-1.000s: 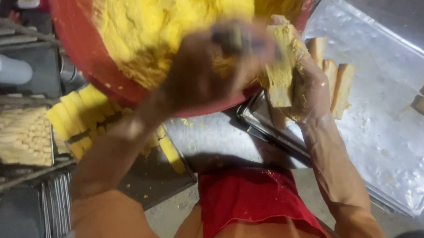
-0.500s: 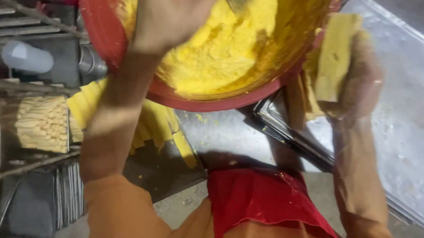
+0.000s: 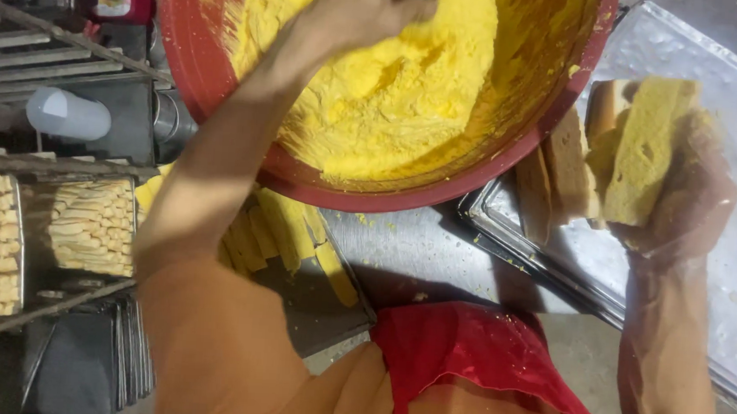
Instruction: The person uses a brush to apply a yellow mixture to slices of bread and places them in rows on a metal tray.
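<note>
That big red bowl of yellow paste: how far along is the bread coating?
Done: yellow-coated pieces lie on a tray below the red bowl. In hand: the left hand is in the yellow paste; the right hand holds a plain slice. Left: more plain slices stand on the metal tray.

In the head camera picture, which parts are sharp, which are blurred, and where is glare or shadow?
Head view: the yellow mixture in the red bowl is fairly sharp; the left hand is slightly smeared, the right hand with its bread slice soft; the metal tray shows pale glare; shadow lies under the bowl.
</note>
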